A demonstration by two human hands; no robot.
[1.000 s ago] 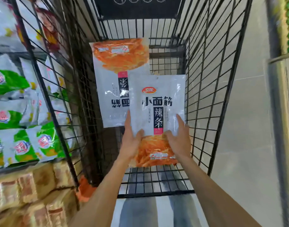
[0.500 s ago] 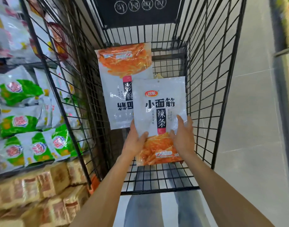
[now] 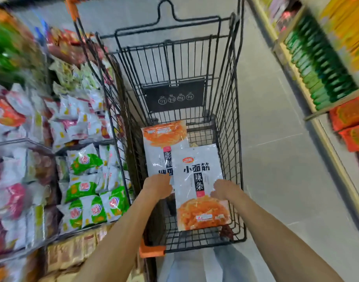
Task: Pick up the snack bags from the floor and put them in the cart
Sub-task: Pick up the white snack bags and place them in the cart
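Head view, looking down into a black wire cart (image 3: 233,123) that stood in a shop aisle. Two snack bags lay on the cart's wire floor. The near bag (image 3: 199,186), white with black characters and an orange window at its near end, lay toward the cart's right wall and reached close to its near edge. The far bag (image 3: 164,147), of the same kind but turned the other way round, lay toward the left wall with its orange end pointing at the far wall; the near bag overlapped its right near corner.

The left hand (image 3: 159,185) was at the left edge of the near bag, over the near end of the far bag, fingers curled downward; whether it gripped either bag could not be told. The right hand (image 3: 222,190) rested on the right edge of the near bag with its fingers bent loosely, clamped on nothing that could be seen. Both forearms reached in over the cart's near edge.

A dark placard (image 3: 173,94) hung on the cart's far wall. An orange bumper (image 3: 152,250) sat at the near left corner. Shelves of packaged snacks (image 3: 84,180) ran along the left of the cart, touching or just beside it, and further shelves (image 3: 325,78) stood well apart on the right across the grey tiled floor (image 3: 276,159).
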